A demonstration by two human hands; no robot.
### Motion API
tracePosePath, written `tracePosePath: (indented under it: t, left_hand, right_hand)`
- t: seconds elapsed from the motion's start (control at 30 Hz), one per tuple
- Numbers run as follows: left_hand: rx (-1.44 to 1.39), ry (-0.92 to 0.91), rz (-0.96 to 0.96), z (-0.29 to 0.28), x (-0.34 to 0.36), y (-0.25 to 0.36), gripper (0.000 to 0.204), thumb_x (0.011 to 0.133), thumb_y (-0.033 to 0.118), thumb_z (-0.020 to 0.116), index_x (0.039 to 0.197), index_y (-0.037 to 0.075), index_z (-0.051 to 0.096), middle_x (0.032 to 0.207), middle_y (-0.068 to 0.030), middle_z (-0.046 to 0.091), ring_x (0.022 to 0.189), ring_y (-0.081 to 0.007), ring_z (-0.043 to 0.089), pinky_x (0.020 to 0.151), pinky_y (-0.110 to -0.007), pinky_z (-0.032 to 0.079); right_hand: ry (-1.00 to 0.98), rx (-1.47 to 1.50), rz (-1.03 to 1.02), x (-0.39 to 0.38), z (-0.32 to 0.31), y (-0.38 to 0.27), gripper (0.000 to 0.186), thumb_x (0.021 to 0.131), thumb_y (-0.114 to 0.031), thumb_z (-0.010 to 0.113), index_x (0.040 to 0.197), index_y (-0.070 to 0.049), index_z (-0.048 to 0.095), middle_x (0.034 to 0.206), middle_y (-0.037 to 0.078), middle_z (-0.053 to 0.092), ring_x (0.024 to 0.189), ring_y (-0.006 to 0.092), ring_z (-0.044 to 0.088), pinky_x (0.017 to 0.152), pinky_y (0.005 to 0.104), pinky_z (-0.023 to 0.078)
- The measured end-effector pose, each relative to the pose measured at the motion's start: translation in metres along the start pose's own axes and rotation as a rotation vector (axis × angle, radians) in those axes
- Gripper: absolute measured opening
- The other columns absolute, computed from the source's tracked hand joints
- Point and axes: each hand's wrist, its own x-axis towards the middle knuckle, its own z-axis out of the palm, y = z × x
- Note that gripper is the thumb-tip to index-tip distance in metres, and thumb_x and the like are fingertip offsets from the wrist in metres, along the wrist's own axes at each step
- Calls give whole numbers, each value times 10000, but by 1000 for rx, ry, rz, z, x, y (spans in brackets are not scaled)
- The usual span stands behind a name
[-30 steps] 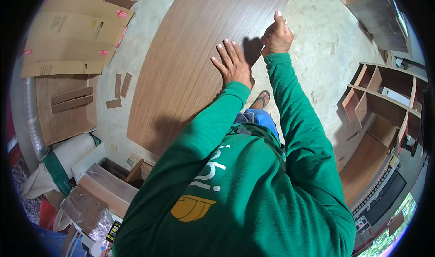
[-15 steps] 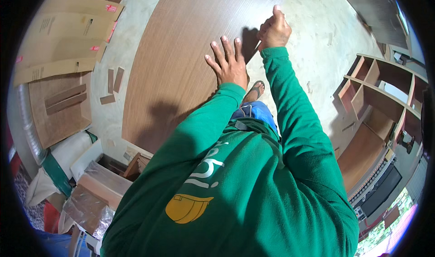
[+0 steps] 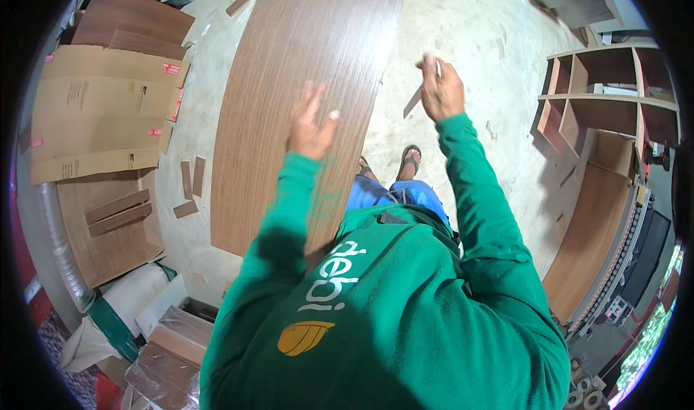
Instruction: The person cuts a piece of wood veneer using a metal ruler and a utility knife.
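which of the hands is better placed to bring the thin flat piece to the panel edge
Probably the right hand: it holds the thin flat piece, right of the wood-grain panel. The left hand, blurred, is over the panel with nothing visible in its grasp.

Large brown wood-grain panel [image 3: 249,131], lying flat, long side running away from the person; far end cut off by frame, glare toward far right; thin flat strip [image 3: 413,103], greyish, tilted, gripped in right hand [image 3: 442,88], right of panel.
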Motion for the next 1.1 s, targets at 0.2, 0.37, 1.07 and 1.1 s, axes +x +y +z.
tracePosePath:
  t: [0.2, 0.37, 1.07, 1.1]
  left_hand:
    - [677, -50, 6, -73, -162, -26, 753, 1005, 376, 579, 1621, 30, 318, 1708, -248, 197, 1572, -484, 148, 1238, -656, 67]
    - [791, -115, -47, -70, -230, -14, 750, 998, 383, 557, 1632, 63, 316, 1708, -224, 223, 1579, -438, 178, 1244, -641, 61]
    - [750, 67, 42, -64, -241, -35, 709, 987, 423, 593, 1607, 140, 400, 1696, -142, 310, 1573, -348, 246, 1266, -583, 91]
    - [750, 68, 44, -63, -242, -37, 712, 984, 430, 594, 1606, 141, 402, 1696, -143, 309, 1572, -345, 249, 1266, -583, 93]
  right_hand:
    - [-69, 238, 679, -132, -42, 85, 453, 1076, -396, 505, 1189, -1, 697, 916, 223, 726, 760, 276, 734, 707, 390, 580]
    - [152, 598, 941, -216, -57, 99, 451, 1050, -302, 570, 1310, 66, 593, 929, 224, 720, 737, 257, 737, 683, 334, 614]
    - [-488, 1207, 926, -468, -86, -52, 310, 889, -38, 545, 1193, 21, 562, 840, 133, 650, 553, 141, 543, 449, 280, 414]
    - [-489, 1212, 932, -473, -86, -57, 310, 889, -38, 545, 1193, 21, 562, 840, 133, 650, 553, 141, 543, 449, 280, 414]
